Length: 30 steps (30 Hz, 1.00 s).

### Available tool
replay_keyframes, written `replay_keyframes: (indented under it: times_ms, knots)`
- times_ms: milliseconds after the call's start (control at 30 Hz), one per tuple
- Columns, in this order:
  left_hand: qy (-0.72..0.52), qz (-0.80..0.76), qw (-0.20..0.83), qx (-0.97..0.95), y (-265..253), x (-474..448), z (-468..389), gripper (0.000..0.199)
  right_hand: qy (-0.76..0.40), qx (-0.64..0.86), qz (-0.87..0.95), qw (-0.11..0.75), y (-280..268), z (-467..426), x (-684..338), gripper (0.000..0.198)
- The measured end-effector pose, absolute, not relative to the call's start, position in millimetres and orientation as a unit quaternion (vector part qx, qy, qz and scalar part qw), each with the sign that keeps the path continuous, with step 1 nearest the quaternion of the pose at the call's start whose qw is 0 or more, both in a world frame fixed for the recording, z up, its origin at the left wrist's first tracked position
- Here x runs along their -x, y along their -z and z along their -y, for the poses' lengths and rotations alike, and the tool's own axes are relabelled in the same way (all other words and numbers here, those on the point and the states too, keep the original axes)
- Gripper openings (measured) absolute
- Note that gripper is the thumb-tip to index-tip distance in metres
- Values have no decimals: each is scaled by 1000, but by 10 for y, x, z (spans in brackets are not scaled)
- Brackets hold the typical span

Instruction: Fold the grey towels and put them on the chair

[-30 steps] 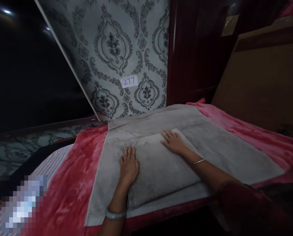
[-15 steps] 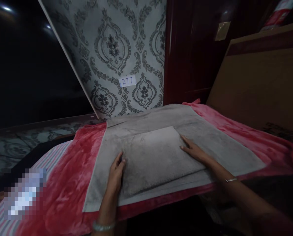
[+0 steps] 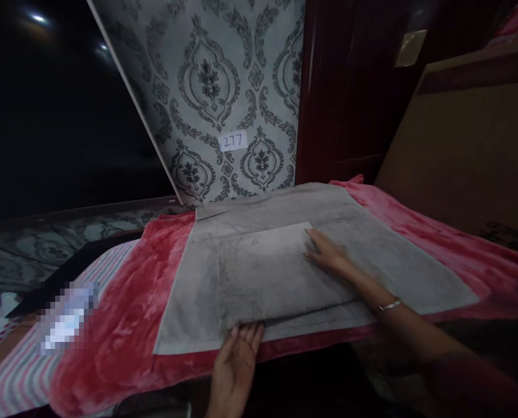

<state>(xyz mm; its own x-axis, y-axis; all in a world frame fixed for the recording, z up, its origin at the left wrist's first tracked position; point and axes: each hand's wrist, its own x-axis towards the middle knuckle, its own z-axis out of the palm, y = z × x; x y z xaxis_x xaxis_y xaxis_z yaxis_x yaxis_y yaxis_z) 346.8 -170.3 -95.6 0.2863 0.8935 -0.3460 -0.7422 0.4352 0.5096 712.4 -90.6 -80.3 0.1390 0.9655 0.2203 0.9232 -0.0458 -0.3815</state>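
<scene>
A grey towel, folded into a rectangle (image 3: 267,278), lies on a larger spread grey cloth (image 3: 398,273). At the near edge of the folded towel is my left hand (image 3: 236,357), palm up. Its fingers are stretched out, with the tips meeting or just under that edge; I cannot tell how far under they reach. Over the right end of the folded towel rests my right hand (image 3: 328,252), a little blurred. Its fingers are apart, and the thumb and forefinger touch the top near the far right corner.
Beneath the grey cloth spreads a red plush blanket (image 3: 123,319), with a striped cloth (image 3: 19,371) further left. Behind are a dark screen (image 3: 62,116), patterned wallpaper (image 3: 224,75) with a paper label (image 3: 233,140), and a large cardboard box (image 3: 471,151) on the right.
My left hand has moved from the folded towel's left side to its near edge and turned palm up. My right hand has shifted left onto the towel's top. The view has shifted slightly.
</scene>
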Motion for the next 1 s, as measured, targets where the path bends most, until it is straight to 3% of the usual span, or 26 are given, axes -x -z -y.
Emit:
replay_keyframes:
  times_ms: [233,400,533,767,1000]
  knots:
    - [-504,-275,814,-88,920,-3713,1733,10,-122,640,740,169,373,-64,-6678,85]
    - [-509,-271,812,-93,970,-3829,1765,21,-182,615,755,137,343,-428,-6481,70]
    - [-499,-270,818,-93,1082,-3834,1757,24,-223,614,751,93,307,-587,-6477,55]
    - [-501,-266,820,-78,1134,-3827,1766,25,-319,600,734,3,99,-778,-6472,49]
    - [-504,-315,802,-65,1027,-3885,1805,24,-390,573,721,18,70,-676,-6445,49]
